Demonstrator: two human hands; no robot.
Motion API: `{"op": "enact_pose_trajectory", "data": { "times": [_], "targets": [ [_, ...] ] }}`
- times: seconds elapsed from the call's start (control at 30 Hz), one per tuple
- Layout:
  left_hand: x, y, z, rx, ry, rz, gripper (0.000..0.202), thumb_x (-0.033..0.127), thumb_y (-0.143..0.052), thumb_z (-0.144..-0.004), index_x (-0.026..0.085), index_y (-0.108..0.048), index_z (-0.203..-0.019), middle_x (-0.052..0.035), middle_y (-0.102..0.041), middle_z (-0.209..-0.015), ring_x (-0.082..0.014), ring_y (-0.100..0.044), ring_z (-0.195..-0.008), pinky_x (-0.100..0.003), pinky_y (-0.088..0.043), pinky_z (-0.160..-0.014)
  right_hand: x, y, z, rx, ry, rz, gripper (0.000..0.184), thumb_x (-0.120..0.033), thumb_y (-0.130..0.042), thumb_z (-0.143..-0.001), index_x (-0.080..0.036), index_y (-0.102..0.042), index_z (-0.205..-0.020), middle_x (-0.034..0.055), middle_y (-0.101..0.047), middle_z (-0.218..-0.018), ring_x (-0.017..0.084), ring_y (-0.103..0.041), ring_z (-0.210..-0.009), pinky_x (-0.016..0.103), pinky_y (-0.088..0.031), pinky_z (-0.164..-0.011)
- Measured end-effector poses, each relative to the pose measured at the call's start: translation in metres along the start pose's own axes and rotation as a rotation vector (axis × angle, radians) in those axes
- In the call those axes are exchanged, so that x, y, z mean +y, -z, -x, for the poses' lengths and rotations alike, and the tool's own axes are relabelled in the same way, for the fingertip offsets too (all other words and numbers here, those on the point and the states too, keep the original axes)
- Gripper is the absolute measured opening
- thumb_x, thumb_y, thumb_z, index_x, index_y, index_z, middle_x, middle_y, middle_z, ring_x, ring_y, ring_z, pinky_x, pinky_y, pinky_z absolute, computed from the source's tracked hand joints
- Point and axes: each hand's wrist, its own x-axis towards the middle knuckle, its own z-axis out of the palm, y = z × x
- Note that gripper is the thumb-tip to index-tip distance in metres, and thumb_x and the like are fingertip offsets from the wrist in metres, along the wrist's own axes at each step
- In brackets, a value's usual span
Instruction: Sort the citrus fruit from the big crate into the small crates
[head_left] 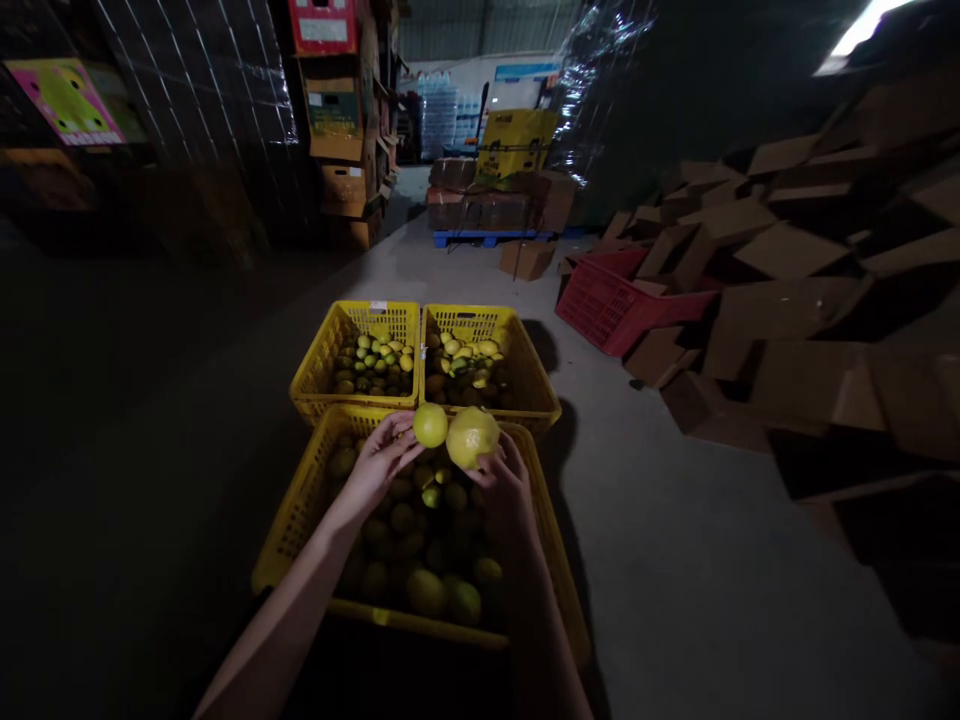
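Observation:
My left hand (388,450) is closed on a small round yellow-green lemon (430,426). Beside it, my right hand (507,470) grips a bigger yellow lemon (472,437). Both fruits are held up close together above the near yellow crate (289,530), which holds many lemons (426,592) lying in shadow. Two more yellow crates stand behind it: the left one (319,365) contains mostly greenish fruit (364,358), the right one (532,375) mostly yellow lemons (480,350).
A heap of cardboard boxes (795,310) and a red crate (607,295) lie to the right. Farther back, a loaded blue pallet (487,239) stands on the grey floor (645,560). Stacked cartons (341,185) rise at the back left.

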Motion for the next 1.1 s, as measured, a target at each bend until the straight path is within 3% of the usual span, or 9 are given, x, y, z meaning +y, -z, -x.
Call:
{"op": "enact_pose_trajectory", "data": {
  "times": [0.3,0.43,0.57,0.77,0.87,1.0,1.1],
  "targets": [
    [-0.0044,-0.0066,-0.0012,0.029,-0.004,-0.061,0.042,0.034,-0.079,-0.064,0.017,-0.07,-0.101,-0.0072,-0.067,-0.111,-0.0214,-0.06,-0.106,-0.034,-0.043,-0.098,0.0036,-0.0011,-0.0027,0.011,-0.112,-0.133,0.032,-0.03,-0.068,-0.061,-0.023,-0.062,-0.091,0.0022,-0.064,-0.099,0.022,-0.064,-0.085,0.036,-0.058,-0.066],
    [-0.0047,-0.0072,-0.0004,0.029,0.009,-0.102,0.049,0.032,-0.082,-0.059,0.015,-0.07,-0.103,-0.0083,-0.07,-0.102,-0.0217,-0.063,-0.097,-0.035,-0.044,-0.095,0.0006,-0.0055,0.0021,-0.024,-0.06,-0.057,0.03,-0.034,-0.072,-0.062,-0.024,-0.064,-0.089,0.0047,-0.065,-0.096,0.026,-0.064,-0.091,0.038,-0.058,-0.066],
    [-0.0042,-0.0064,0.0001,-0.004,0.023,-0.096,0.044,0.035,-0.079,-0.063,0.017,-0.07,-0.102,-0.0082,-0.067,-0.11,-0.0217,-0.061,-0.101,-0.033,-0.047,-0.091,0.0007,-0.0067,0.0045,-0.082,0.05,0.053,0.024,-0.037,-0.072,-0.064,-0.024,-0.066,-0.083,0.0067,-0.065,-0.1,0.028,-0.061,-0.098,0.039,-0.057,-0.067],
    [-0.0057,-0.0023,-0.0019,0.057,0.067,-0.078,0.04,0.039,-0.077,-0.064,0.018,-0.068,-0.097,-0.0055,-0.067,-0.104,-0.0173,-0.062,-0.092,-0.024,-0.049,-0.078,0.0005,-0.0031,-0.0005,-0.03,-0.019,0.052,0.026,-0.043,-0.065,-0.071,-0.022,-0.067,-0.088,0.0061,-0.069,-0.091,0.028,-0.064,-0.095,0.039,-0.056,-0.07],
    [-0.0037,-0.0027,-0.0014,0.059,0.102,-0.051,0.039,0.039,-0.077,-0.064,0.017,-0.07,-0.096,-0.0066,-0.068,-0.104,-0.0192,-0.062,-0.095,-0.028,-0.048,-0.084,-0.0003,-0.0021,-0.0011,-0.007,0.026,0.069,0.023,-0.042,-0.069,-0.068,-0.024,-0.068,-0.083,0.0057,-0.068,-0.094,0.028,-0.062,-0.099,0.038,-0.055,-0.074],
    [-0.0017,-0.0076,0.0004,-0.062,0.034,-0.143,0.045,0.043,-0.075,-0.066,0.015,-0.071,-0.102,-0.009,-0.069,-0.106,-0.0249,-0.059,-0.107,-0.037,-0.041,-0.098,0.0044,-0.0037,-0.0018,-0.014,-0.005,0.028,0.025,-0.045,-0.067,-0.07,-0.025,-0.066,-0.086,0.0053,-0.069,-0.087,0.027,-0.063,-0.094,0.037,-0.056,-0.068],
    [-0.004,-0.0094,0.0004,-0.141,-0.075,-0.27,0.052,0.038,-0.079,-0.061,0.017,-0.069,-0.107,-0.0083,-0.068,-0.109,-0.0261,-0.059,-0.108,-0.039,-0.041,-0.1,0.0078,-0.0045,-0.0023,-0.028,-0.07,-0.023,0.033,-0.045,-0.068,-0.07,-0.022,-0.063,-0.093,0.0054,-0.069,-0.086,0.027,-0.065,-0.086,0.037,-0.056,-0.063]
  ]
}}
